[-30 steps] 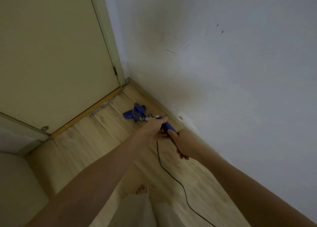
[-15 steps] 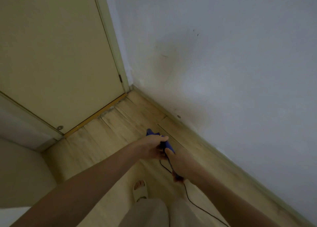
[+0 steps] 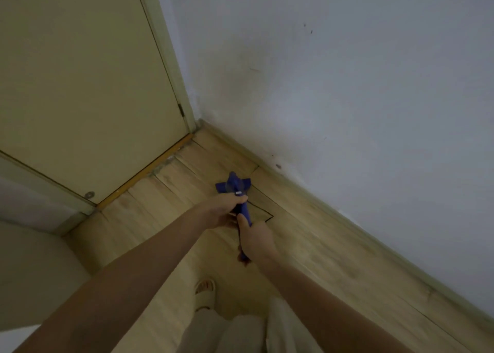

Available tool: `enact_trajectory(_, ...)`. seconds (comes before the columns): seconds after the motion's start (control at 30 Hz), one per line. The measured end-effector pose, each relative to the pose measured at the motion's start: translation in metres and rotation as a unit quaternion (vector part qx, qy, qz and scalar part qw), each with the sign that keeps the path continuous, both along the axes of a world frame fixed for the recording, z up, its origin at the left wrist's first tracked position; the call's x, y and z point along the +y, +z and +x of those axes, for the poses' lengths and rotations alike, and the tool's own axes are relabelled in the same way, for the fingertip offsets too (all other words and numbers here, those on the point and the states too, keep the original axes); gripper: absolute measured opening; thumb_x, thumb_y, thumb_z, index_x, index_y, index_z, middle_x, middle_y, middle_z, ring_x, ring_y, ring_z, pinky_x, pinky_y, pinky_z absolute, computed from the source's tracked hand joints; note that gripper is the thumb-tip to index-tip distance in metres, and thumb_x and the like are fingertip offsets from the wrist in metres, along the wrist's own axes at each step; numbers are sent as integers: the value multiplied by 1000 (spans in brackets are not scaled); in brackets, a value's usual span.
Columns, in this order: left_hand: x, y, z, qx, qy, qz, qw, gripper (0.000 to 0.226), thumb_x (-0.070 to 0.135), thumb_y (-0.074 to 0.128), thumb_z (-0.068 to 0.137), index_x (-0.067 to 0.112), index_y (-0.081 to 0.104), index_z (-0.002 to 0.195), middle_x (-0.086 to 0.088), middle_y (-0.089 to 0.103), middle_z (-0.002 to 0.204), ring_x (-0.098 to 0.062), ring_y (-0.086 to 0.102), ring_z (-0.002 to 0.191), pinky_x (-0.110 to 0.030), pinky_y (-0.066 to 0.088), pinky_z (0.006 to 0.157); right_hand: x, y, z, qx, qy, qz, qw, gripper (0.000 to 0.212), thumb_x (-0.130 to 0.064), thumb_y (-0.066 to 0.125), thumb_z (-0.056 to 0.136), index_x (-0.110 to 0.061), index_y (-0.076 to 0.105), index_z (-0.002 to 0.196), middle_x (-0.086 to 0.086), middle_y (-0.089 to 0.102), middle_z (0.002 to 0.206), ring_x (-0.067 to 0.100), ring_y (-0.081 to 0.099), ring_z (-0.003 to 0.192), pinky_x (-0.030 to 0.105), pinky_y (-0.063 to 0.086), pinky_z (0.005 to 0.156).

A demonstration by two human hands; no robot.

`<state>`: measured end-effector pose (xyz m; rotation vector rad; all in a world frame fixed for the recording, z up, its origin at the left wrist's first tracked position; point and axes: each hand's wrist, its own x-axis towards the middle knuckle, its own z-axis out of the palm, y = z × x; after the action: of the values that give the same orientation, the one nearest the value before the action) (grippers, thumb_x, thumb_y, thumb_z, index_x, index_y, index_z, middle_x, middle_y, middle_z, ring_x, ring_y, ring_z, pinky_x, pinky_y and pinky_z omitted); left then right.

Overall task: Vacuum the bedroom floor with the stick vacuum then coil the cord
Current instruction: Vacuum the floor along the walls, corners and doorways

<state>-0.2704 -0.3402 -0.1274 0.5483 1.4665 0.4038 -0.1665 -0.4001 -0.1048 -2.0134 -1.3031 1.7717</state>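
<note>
I am wrapping my left hand [image 3: 226,210] and right hand [image 3: 255,241] around the rigid blue plastic stick vacuum [image 3: 242,202], its head resting on the pale wooden floor [image 3: 307,245] near the corner; it seems light, steering best two-handed while its thin black cord [image 3: 263,211] is trailing limply.

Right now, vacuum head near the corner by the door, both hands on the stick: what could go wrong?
1. The black cord lies looped on the floor just right of the vacuum head; a sideways pass could run over it or suck it in.
2. The head sits close to the baseboard and door; a push forward may bump them.
3. The cord runs back near the slippered foot, a possible trip point.
</note>
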Motion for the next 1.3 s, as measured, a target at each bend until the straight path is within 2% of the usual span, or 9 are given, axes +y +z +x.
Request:
enact_trajectory(0.2,52,-24,-36,-23,-4,2,1000,45,25,47,102,11,35,142,-13,56,109,-23,61,81,-34,53,58,48,-26,-36,-45,0,-1,999,42,-45,35,103,-6,51,101,3,58,65,8,54,37,21,44,39)
enact_trajectory(0.3,75,-35,-55,-40,-14,1,999,43,22,47,102,11,35,142,-15,55,118,-26,61,88,-37,54,66,68,-33,-53,-52,-1,11,999,40,-44,35,103,-9,51,91,4,58,65,11,54,42,25,49,46)
enact_trajectory(0.37,87,-42,-65,-46,-24,2,999,42,22,48,101,10,36,140,-17,53,126,-29,61,94,-40,54,70,78,-36,-63,-54,-8,11,998,42,-44,35,103,-7,52,94,6,59,68,11,54,43,26,51,49)
enact_trajectory(0.47,99,-50,-76,-66,-35,0,997,39,21,49,100,9,39,136,-19,51,130,-27,62,89,-38,55,61,86,-40,-72,-62,-16,15,998,42,-43,35,103,-5,53,99,7,60,69,12,55,43,23,49,45)
enact_trajectory(0.57,103,-54,-84,-87,-48,-10,995,33,20,49,101,9,40,130,-20,51,127,-28,62,87,-36,56,55,87,-40,-79,-75,-17,25,997,41,-43,35,103,-6,52,97,9,61,67,12,55,40,24,48,42)
enact_trajectory(0.7,98,-52,-90,-99,-59,-14,993,22,20,48,101,10,42,120,-18,51,114,-28,61,84,-38,55,56,79,-36,-87,-78,-22,25,996,45,-44,34,103,-4,53,97,12,61,67,15,56,41,33,53,52)
enact_trajectory(1.0,58,-27,-115,-80,-79,-7,994,36,22,52,99,3,46,129,-17,56,110,-27,63,84,-32,56,53,40,9,-116,-64,-41,-26,997,43,-45,32,103,-5,48,99,6,59,66,12,57,45,22,49,44)
enact_trajectory(1.2,23,-6,-135,-82,-133,-4,988,40,27,56,96,4,47,127,-15,60,113,-22,65,86,-26,55,55,2,45,-136,-15,-96,-49,994,43,-42,32,104,-4,47,115,7,57,69,13,55,46,23,48,44)
enact_trajectory(1.3,14,-8,-152,-66,-178,-1,982,46,33,57,94,4,49,129,-16,60,116,-21,64,87,-28,58,63,-19,51,-152,23,-128,-44,991,32,-41,34,104,-11,47,100,3,55,70,10,54,47,21,48,47)
